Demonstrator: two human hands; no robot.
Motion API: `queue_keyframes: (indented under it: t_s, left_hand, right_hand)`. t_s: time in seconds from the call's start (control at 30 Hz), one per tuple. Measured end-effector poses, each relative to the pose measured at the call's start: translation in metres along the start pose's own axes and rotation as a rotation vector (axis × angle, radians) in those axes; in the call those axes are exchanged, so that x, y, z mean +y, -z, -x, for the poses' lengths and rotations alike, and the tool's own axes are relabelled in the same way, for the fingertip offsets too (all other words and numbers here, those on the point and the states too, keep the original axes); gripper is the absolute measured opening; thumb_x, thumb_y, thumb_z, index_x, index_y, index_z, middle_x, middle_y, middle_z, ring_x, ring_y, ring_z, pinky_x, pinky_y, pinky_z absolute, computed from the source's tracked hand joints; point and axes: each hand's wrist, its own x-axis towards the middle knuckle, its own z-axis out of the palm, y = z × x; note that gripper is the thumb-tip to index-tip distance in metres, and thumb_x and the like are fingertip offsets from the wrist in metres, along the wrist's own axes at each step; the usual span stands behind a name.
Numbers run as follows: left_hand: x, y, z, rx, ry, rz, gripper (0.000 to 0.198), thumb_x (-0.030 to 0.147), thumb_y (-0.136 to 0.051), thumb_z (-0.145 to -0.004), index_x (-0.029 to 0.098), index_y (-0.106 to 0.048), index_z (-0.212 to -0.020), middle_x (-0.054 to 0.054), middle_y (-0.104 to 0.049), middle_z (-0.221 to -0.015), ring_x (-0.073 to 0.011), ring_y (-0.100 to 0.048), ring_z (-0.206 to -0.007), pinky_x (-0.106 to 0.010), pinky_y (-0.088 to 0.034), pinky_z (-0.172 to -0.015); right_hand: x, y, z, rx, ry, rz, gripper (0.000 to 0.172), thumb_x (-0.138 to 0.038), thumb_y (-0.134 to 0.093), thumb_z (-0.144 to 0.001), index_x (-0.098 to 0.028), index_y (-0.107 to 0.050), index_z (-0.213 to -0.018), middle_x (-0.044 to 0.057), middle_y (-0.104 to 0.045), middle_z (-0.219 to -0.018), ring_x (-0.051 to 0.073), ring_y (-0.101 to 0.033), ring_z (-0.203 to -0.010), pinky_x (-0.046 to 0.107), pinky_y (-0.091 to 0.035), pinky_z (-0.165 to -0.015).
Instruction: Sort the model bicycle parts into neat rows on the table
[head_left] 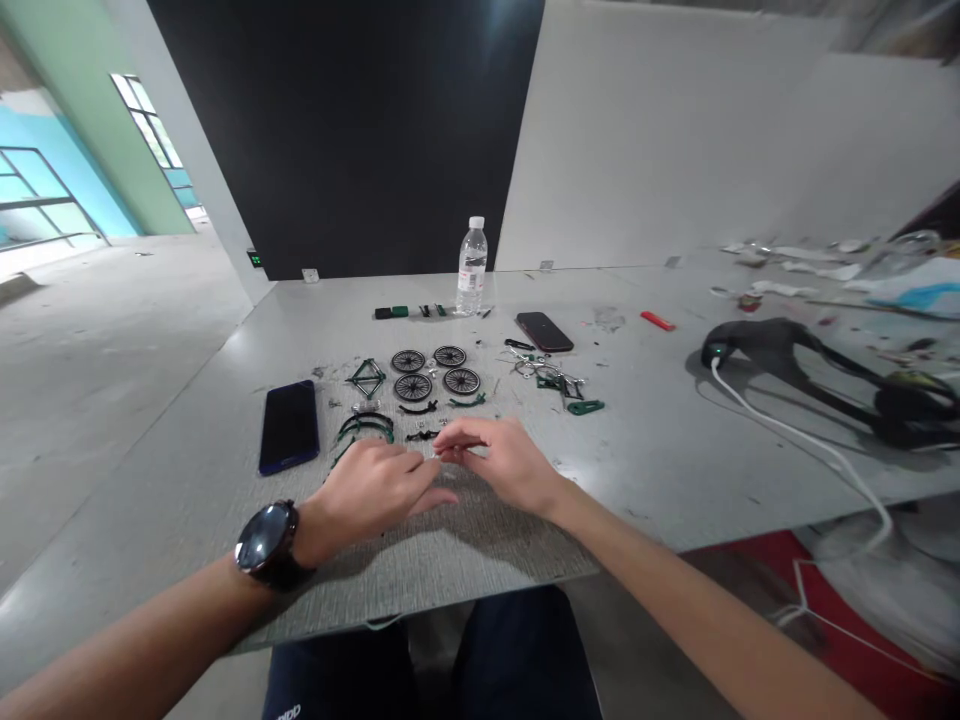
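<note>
Blk part (421,436) nr R hand (510,462).

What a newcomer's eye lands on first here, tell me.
Likely the left hand with a dark watch at its wrist, and the right hand, close together over the table. Beyond them, four spoked wheels lie clustered. Farther back, a clear bottle stands upright before the black panel.

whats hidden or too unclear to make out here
All in the head view:
- whether the right hand pinches anything: fingers cover it, or it is too small
- palm of the left hand: hidden by the hand's own back
- lower ends of the green curved parts: left hand covers them
- bottle label: print too small
- black device: cut off by right edge
</note>
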Motion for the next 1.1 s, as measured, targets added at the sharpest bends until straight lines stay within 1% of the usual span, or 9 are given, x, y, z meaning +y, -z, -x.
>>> queue_keyframes:
  t_s: [0.13, 0.2, 0.37, 0.5, 0.63, 0.73, 0.9, 1.0, 1.1]
  left_hand:
    - [-0.002, -0.003, 0.002, -0.055, -0.015, -0.040, 0.031, 0.030, -0.049, -0.105, 0.018, -0.061, -0.078, 0.002, -0.063, -0.065, -0.0154, -0.057, -0.051, -0.031, -0.030, -0.048]
    - [-0.002, -0.002, 0.001, -0.068, -0.007, -0.046, 0.031, 0.027, -0.048, -0.104, 0.018, -0.059, -0.077, 0.002, -0.063, -0.065, -0.0147, -0.056, -0.051, -0.030, -0.031, -0.049]
    - [-0.002, -0.003, 0.001, -0.110, 0.013, -0.036, 0.034, 0.031, -0.049, -0.104, 0.018, -0.058, -0.074, 0.001, -0.063, -0.065, -0.0138, -0.055, -0.052, -0.029, -0.031, -0.050]
    - [-0.003, -0.002, 0.001, -0.131, 0.016, -0.043, 0.035, 0.033, -0.046, -0.105, 0.018, -0.061, -0.077, 0.001, -0.063, -0.066, -0.0144, -0.056, -0.053, -0.028, -0.031, -0.049]
    - [-0.005, 0.002, -0.001, -0.107, 0.026, -0.052, 0.040, 0.039, -0.044, -0.106, 0.018, -0.062, -0.077, 0.001, -0.062, -0.062, -0.0144, -0.056, -0.051, -0.028, -0.031, -0.048]
    - [-0.006, 0.004, -0.002, -0.082, 0.029, -0.061, 0.044, 0.042, -0.043, -0.107, 0.018, -0.061, -0.074, 0.001, -0.060, -0.059, -0.0138, -0.054, -0.049, -0.028, -0.029, -0.047]
    - [-0.006, 0.003, 0.000, -0.092, 0.036, -0.043, 0.045, 0.042, -0.042, -0.107, 0.019, -0.060, -0.072, 0.002, -0.058, -0.056, -0.0135, -0.052, -0.046, -0.028, -0.027, -0.047]
    - [-0.008, 0.002, 0.000, -0.124, 0.047, -0.028, 0.047, 0.045, -0.040, -0.107, 0.019, -0.063, -0.075, 0.001, -0.059, -0.056, -0.0144, -0.053, -0.046, -0.028, -0.026, -0.048]
    - [-0.014, 0.004, -0.002, -0.217, 0.121, 0.035, 0.052, 0.050, -0.035, -0.107, 0.018, -0.066, -0.079, -0.002, -0.065, -0.061, -0.0159, -0.057, -0.052, -0.027, -0.027, -0.050]
  right_hand:
    - [0.009, -0.011, 0.004, 0.034, 0.011, 0.036, 0.008, -0.024, -0.064, -0.095, -0.023, -0.069, -0.101, 0.004, -0.073, -0.103, 0.017, -0.071, -0.092, 0.033, -0.058, -0.084]
    - [0.012, -0.011, 0.004, 0.051, 0.017, 0.089, 0.008, -0.025, -0.067, -0.094, -0.023, -0.067, -0.102, 0.005, -0.071, -0.104, 0.017, -0.069, -0.089, 0.032, -0.058, -0.080]
    - [0.018, -0.008, 0.004, -0.003, 0.055, 0.285, 0.011, -0.019, -0.068, -0.093, -0.024, -0.065, -0.102, 0.001, -0.069, -0.094, 0.016, -0.064, -0.084, 0.031, -0.052, -0.075]
    - [0.020, -0.008, 0.006, -0.052, 0.076, 0.282, 0.013, -0.020, -0.065, -0.095, -0.026, -0.064, -0.107, 0.003, -0.069, -0.105, 0.018, -0.064, -0.092, 0.033, -0.053, -0.079]
    - [0.020, -0.007, 0.008, -0.064, 0.089, 0.282, 0.015, -0.021, -0.058, -0.098, -0.026, -0.064, -0.111, 0.005, -0.068, -0.109, 0.019, -0.065, -0.096, 0.035, -0.054, -0.081]
    - [0.022, -0.003, 0.008, -0.050, 0.109, 0.350, 0.016, -0.023, -0.060, -0.098, -0.026, -0.065, -0.113, 0.006, -0.068, -0.113, 0.020, -0.065, -0.097, 0.035, -0.054, -0.082]
    - [0.026, 0.002, 0.004, -0.033, 0.219, 0.500, 0.017, -0.027, -0.064, -0.098, -0.027, -0.070, -0.113, 0.006, -0.071, -0.113, 0.024, -0.062, -0.110, 0.041, -0.050, -0.094]
    - [0.028, 0.003, 0.002, -0.036, 0.258, 0.514, 0.015, -0.026, -0.063, -0.098, -0.025, -0.072, -0.110, 0.006, -0.071, -0.108, 0.023, -0.063, -0.104, 0.039, -0.049, -0.092]
    - [0.030, 0.003, 0.001, -0.020, 0.280, 0.541, 0.014, -0.027, -0.064, -0.098, -0.025, -0.073, -0.108, 0.006, -0.069, -0.106, 0.022, -0.062, -0.102, 0.038, -0.048, -0.091]
